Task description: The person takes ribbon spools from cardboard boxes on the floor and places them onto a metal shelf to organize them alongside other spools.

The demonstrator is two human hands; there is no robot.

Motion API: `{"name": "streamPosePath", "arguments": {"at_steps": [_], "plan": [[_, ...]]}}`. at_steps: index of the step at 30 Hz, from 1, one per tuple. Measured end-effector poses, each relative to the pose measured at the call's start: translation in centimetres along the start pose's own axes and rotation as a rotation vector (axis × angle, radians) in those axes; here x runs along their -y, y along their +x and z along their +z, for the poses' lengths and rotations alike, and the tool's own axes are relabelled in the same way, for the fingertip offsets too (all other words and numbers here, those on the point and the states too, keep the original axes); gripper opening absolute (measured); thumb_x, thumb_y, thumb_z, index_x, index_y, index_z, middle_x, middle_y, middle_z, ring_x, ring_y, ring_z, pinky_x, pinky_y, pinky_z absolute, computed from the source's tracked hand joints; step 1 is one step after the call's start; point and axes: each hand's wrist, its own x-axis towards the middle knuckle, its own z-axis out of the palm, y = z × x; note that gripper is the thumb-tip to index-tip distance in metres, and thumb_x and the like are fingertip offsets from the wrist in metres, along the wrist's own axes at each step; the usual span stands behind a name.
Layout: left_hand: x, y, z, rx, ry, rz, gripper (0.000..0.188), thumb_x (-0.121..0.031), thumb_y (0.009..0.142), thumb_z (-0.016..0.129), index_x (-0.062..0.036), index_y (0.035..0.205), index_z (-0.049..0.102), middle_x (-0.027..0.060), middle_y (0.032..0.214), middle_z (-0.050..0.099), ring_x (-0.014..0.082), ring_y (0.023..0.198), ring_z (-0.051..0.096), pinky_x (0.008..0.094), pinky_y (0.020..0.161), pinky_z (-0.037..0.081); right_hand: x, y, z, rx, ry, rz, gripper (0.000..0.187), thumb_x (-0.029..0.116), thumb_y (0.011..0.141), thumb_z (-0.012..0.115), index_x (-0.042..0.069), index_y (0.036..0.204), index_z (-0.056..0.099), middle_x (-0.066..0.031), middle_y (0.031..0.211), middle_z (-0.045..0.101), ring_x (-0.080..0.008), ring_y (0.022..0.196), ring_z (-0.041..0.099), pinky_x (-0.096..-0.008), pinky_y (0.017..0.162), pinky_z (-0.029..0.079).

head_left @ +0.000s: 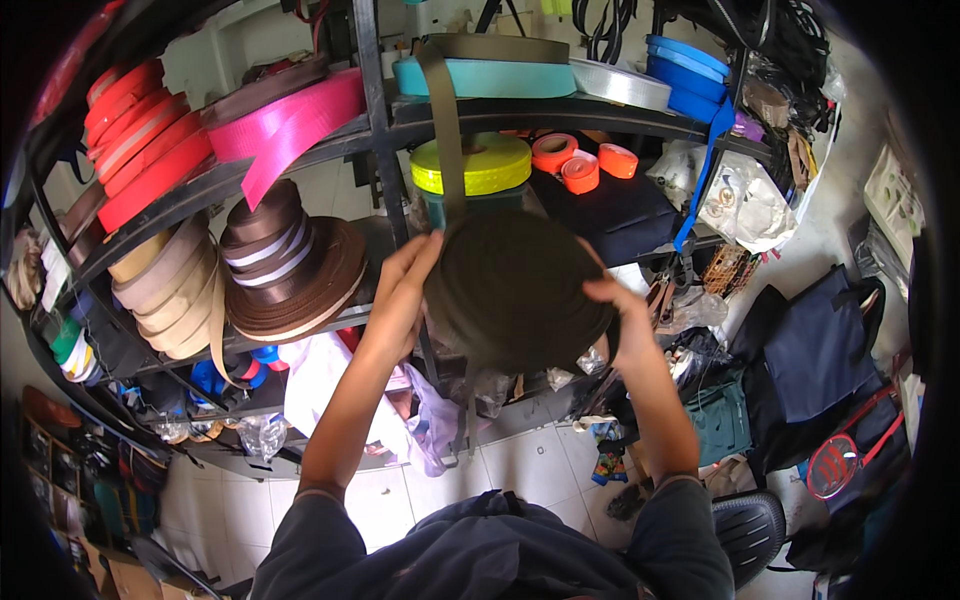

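Observation:
Between my two hands is a large dark olive roll of webbing [525, 290], its flat round face turned up toward me. My left hand [405, 290] grips the roll's left rim, with the fingers partly behind it. At the opposite rim my right hand [622, 312] has its thumb and fingers closed round the edge. An olive strap [446, 140] hangs from an olive roll [500, 47] on the upper shelf and runs down to the held roll's far edge. Whether that strap joins the held roll I cannot tell.
Black metal shelves [395, 135] carry red rolls [150, 150], a pink roll [290, 115], brown rolls [290, 270], beige rolls [165, 290], a yellow roll [470, 165], small orange rolls [580, 172] and blue rolls [688, 80]. Dark bags [820, 345] lie at right; a black chair [748, 535] stands near me.

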Motion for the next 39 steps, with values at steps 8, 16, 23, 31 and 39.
{"name": "streamPosePath", "arguments": {"at_steps": [8, 16, 23, 31, 39], "plan": [[2.5, -8.2, -3.6, 0.292, 0.293, -0.231, 0.075, -0.024, 0.076, 0.073, -0.0016, 0.133, 0.031, 0.0141, 0.129, 0.044, 0.0236, 0.121, 0.042, 0.0347, 0.102, 0.033, -7.2, -4.9, -0.7, 0.28, -0.471, -0.058, 0.087, 0.014, 0.074, 0.067, 0.005, 0.145, 0.018, -0.0135, 0.145, 0.025, -0.0262, 0.136, 0.022, -0.0357, 0.111, 0.017], [7.8, -10.2, -7.9, 0.489, 0.436, -0.268, 0.08, -0.015, 0.059, 0.082, -0.0042, 0.129, 0.044, 0.0119, 0.121, 0.053, 0.0222, 0.115, 0.05, 0.033, 0.1, 0.038, -14.5, -4.6, -5.9, 0.435, -0.691, -0.105, 0.05, 0.03, 0.089, 0.058, 0.009, 0.132, 0.043, -0.0131, 0.133, 0.04, -0.0281, 0.128, 0.034, -0.0408, 0.106, 0.026], [9.6, -10.0, -9.3, 0.738, 0.533, -0.24, 0.084, -0.014, 0.055, 0.082, -0.0046, 0.13, 0.044, 0.0127, 0.12, 0.054, 0.0227, 0.111, 0.053, 0.0335, 0.098, 0.04, -19.3, -2.3, -3.8, 0.328, -0.636, 0.223, 0.026, 0.027, 0.092, 0.052, 0.006, 0.105, 0.059, -0.0092, 0.104, 0.058, -0.0165, 0.099, 0.053, -0.0295, 0.086, 0.04], [10.9, -11.2, -10.5, 0.572, 0.488, -0.373, 0.085, -0.007, 0.057, 0.079, -0.0058, 0.133, 0.04, 0.0133, 0.111, 0.058, 0.0225, 0.105, 0.056, 0.0324, 0.096, 0.042, -19.0, -4.2, -4.6, 0.244, -0.844, 0.28, 0.025, 0.021, 0.09, 0.057, 0.004, 0.108, 0.058, -0.0028, 0.083, 0.06, -0.008, 0.069, 0.052, -0.0231, 0.059, 0.042], [16.0, -13.2, -9.7, -0.094, 0.12, -0.262, 0.067, -0.005, 0.066, 0.073, -0.0012, 0.126, 0.046, 0.0127, 0.117, 0.056, 0.0227, 0.11, 0.053, 0.0331, 0.095, 0.042, -23.9, -8.0, -3.9, -0.359, -0.51, 0.255, 0.04, 0.033, 0.101, 0.034, 0.002, 0.11, 0.057, -0.0044, 0.091, 0.058, -0.0082, 0.081, 0.049, -0.0222, 0.071, 0.04]]}}
